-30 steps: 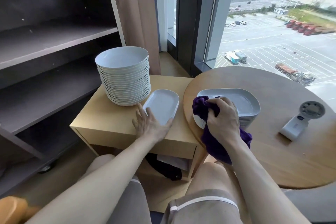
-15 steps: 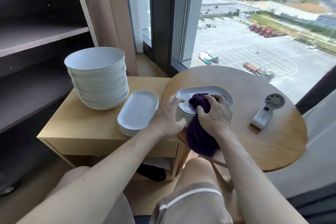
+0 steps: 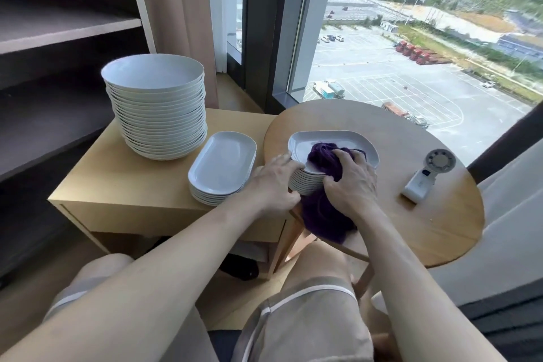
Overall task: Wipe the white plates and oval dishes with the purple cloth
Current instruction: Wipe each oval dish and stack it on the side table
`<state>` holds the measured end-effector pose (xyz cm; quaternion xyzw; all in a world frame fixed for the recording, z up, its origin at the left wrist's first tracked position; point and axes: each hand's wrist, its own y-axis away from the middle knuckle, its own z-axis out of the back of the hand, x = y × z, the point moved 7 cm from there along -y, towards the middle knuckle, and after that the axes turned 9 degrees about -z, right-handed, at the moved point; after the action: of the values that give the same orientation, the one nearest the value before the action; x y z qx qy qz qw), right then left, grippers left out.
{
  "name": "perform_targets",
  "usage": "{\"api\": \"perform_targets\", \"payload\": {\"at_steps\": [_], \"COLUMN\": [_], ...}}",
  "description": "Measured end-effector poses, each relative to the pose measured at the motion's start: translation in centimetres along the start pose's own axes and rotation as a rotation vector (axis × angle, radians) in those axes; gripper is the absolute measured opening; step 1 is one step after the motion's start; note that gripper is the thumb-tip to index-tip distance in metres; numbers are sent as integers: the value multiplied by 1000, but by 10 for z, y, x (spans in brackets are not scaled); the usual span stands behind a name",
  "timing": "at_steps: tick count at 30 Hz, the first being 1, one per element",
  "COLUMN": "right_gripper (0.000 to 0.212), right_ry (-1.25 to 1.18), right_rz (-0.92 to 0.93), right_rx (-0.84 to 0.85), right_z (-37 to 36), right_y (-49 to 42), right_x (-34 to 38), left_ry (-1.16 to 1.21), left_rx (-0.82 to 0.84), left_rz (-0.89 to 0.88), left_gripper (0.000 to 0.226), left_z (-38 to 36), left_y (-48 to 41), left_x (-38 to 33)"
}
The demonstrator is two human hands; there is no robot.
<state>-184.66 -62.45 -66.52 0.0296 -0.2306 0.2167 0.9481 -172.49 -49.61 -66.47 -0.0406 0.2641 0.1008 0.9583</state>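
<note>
Purple cloth (image 3: 320, 216) is bunched up under our right hand (image 3: 351, 185), part of it pressed into the top oval dish (image 3: 346, 142) and the rest hanging off the near edge of the round table (image 3: 411, 229). Our right fingers are curled round the wad, with the tips buried in it so we can't see them. Our left hand (image 3: 274, 185) grips the near-left side of that dish stack (image 3: 305, 185), thumb up at the top rim and fingers curled against the side. Both hands hide a good chunk of the stack, so no honest count there. We count three piles in all. One is that stack on the round table. A second, lower pile of oval dishes (image 3: 221, 163) sits just left of it on the wooden side cabinet (image 3: 123, 185), five or six rims showing. Behind that is a tall pile of round plates (image 3: 155, 106), with too many tight rims to count for sure. One white handheld fan (image 3: 426, 176) lies on the table, well apart from the dishes. Something dark (image 3: 239, 269) sits under the cabinet, can't tell what.
</note>
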Motion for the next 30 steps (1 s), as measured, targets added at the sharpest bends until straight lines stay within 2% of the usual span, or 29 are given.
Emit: {"api": "perform_targets", "payload": {"at_steps": [2,5,10,12,16,21,23,26,30], "right_gripper": [55,44,50,48,45,49,47,36,10], "right_ry": [-52,-294,-556,-586,-519,-377,-325,-197,-59], "right_rz": [-5,-68,-214,-229,-197,-176,-174,-209,-213], "right_rx": [-8,-124,-318,-345,-347,-285,-251,-205,-160], "right_z": [4,20,44,45,36,23,19,18,17], "right_y": [1,-3,-12,-17,-24,-28,-29,-29,-24], "right_x": [0,-9,-40,-45,-43,-38,-35,-29,-14], "left_ry": [-4,-2,-19,12,100,117,152,174,163], "left_rx": [-7,-16,-91,-117,-87,107,120,70,21], "left_rz": [7,16,0,7,51,116,133,125,80], "left_gripper": [66,64,47,56,98,142,155,160,149], "left_z": [0,-2,8,13,12,-5,-10,-12,-15], "left_y": [2,2,-14,-27,-56,-87,-92,-94,-92], "left_x": [-2,-2,1,2,8,23,27,30,32]}}
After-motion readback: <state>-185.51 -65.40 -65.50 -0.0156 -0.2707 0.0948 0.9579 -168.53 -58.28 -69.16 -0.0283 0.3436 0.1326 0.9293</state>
